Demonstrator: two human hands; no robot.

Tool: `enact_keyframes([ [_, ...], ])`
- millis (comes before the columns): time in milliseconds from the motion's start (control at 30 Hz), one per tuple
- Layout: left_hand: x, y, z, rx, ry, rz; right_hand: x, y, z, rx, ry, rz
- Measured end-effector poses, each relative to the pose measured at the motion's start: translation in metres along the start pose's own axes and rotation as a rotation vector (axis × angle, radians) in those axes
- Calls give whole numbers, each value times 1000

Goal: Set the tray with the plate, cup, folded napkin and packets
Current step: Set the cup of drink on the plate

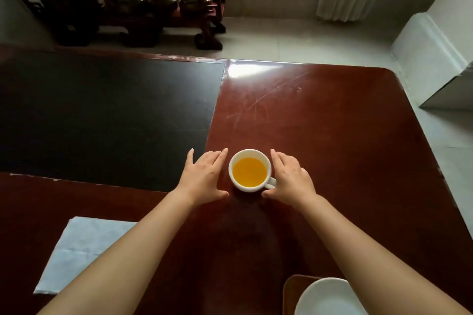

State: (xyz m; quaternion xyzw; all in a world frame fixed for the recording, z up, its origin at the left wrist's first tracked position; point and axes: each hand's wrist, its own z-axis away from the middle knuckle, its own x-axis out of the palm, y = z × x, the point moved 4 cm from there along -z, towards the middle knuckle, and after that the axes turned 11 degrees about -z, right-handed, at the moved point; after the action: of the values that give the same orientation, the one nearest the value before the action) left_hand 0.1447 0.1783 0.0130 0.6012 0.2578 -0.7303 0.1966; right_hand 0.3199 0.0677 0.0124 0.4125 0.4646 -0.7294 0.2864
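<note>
Head view: white cup (249,170) upright on reddish-brown tabletop (320,135), filled with orange liquid, handle turned toward near right. Left hand (204,178) flat beside cup on its left, grip open, fingers spread, thumb near cup base, apparently not touching. Right hand (290,179) just right of cup, grip open, palm down, covering part of handle, thumb tip close under it; actual contact cannot be told. Pale napkin (76,250) flat at near left, partly under left forearm, well apart from cup. White plate (325,299) on brown tray (290,289) at bottom edge, right of centre, partly hidden by right forearm. Black mat (107,115) across far left of tabletop.
</note>
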Motion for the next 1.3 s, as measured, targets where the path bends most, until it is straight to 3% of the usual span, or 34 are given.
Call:
enact_keyframes([
  [167, 24, 5, -14, 69, 10, 149, 18, 10, -11, -52, -11, -166],
  [433, 31, 21, -13, 22, 17, 854, 27, 14, -11, -137, 33, -519],
  [533, 30, 24, -12, -6, 7, 1009, 30, 14, -12, -130, 11, -593],
  [800, 23, 27, 0, -43, -39, 1112, 15, 14, 2, -148, 25, -754],
  [1300, -84, 90, 78, 104, 138, 1193, -82, 21, 125, -252, 72, -772],
])
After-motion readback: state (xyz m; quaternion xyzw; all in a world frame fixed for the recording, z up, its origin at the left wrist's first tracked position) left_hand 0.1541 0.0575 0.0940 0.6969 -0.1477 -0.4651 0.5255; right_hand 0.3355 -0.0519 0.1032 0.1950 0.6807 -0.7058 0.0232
